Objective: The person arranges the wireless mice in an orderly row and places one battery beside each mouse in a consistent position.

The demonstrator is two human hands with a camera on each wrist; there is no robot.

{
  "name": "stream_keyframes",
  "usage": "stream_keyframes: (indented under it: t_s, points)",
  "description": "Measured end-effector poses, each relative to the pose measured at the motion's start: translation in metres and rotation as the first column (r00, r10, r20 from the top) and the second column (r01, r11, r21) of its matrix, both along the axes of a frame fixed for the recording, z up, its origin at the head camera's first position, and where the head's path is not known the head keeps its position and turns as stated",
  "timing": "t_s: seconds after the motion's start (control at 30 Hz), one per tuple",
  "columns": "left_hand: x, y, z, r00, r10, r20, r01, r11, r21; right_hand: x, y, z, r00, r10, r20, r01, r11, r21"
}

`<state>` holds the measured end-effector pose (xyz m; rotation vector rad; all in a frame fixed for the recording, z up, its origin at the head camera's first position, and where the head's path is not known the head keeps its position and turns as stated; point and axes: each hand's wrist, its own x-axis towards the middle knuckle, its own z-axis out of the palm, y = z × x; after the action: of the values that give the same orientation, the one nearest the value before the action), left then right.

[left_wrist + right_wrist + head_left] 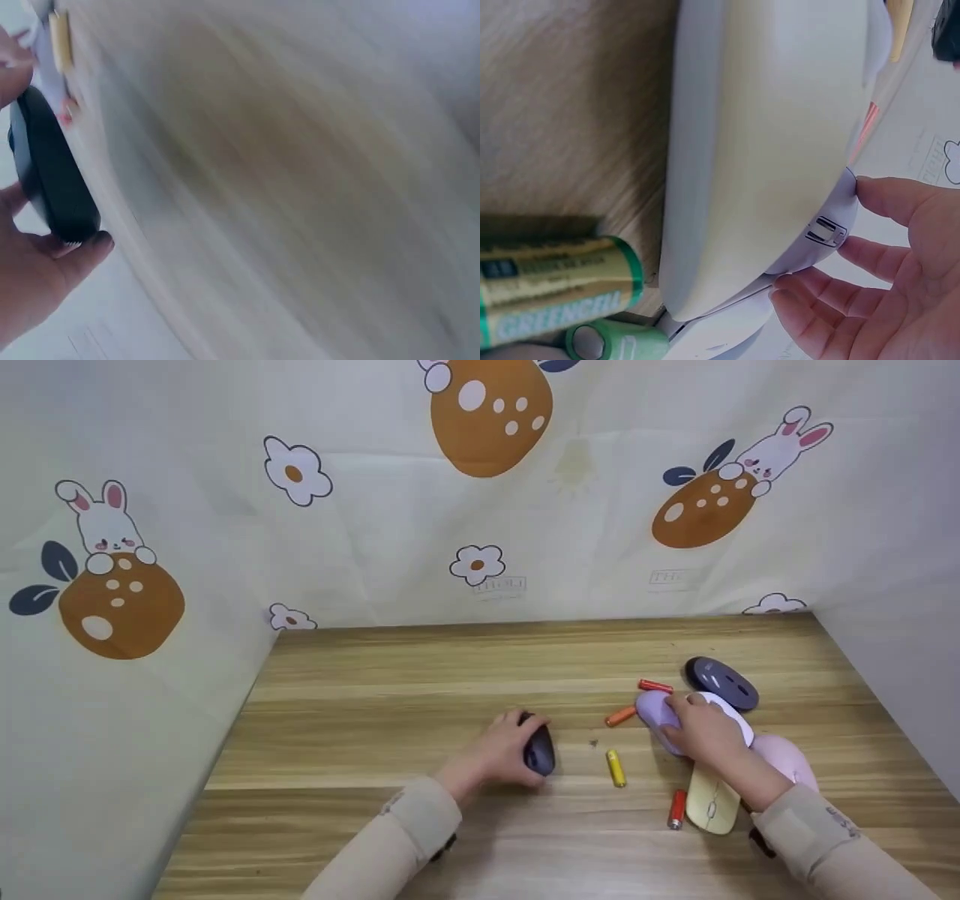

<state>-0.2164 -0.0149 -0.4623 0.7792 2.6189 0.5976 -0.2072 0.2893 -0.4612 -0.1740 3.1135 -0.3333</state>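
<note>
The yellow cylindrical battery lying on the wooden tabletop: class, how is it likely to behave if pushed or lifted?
The yellow cylindrical battery would probably roll if nudged sideways, since it lies on its round side on the flat wooden tabletop. It likely feels stiff, given its straight case. Already lying down, it should hardly tip.

i count six computer mice [712, 806], four batteries [616, 769] plus two partly green batteries [555, 289] that only the right wrist view shows, two hands [510, 750], one table [337, 697], four printed flowers [294, 474] and three printed fruits [491, 442].
</note>
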Motion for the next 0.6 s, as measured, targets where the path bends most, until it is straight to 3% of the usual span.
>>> stream_keyframes:
  t_s: [0.27,0.6]
  points:
    - [-0.013,-0.07,0.004,0.999,0.024,0.033,-0.022,0.998,-0.053,-0.003,-0.001,-0.002,1.0,0.012,0.001,-0.012,1.0,0.006]
    - [-0.033,-0.131,0.004,0.995,0.099,0.022,-0.098,0.993,-0.059,-0.001,0.0,-0.001,1.0,0.014,0.007,-0.014,1.0,-0.013]
